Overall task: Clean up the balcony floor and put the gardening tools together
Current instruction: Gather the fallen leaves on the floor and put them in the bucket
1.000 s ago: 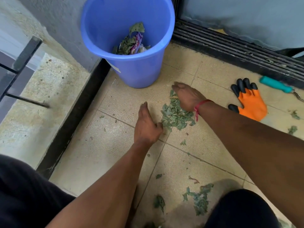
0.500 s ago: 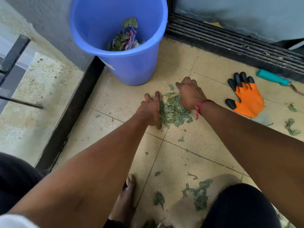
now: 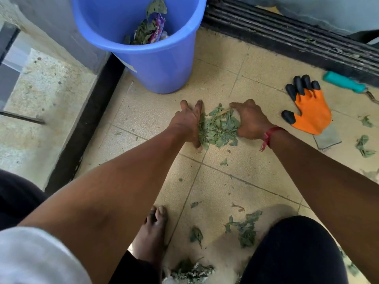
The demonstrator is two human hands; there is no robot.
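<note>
Just before the blue bucket (image 3: 164, 64), left hand (image 3: 187, 121) and right hand (image 3: 251, 121), fingers near straight, sandwich the leaf pile (image 3: 218, 128) for scooping.

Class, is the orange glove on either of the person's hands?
No: the orange glove lies on the floor, apart from the bare left hand and right hand, which flank the leaf pile.
</note>
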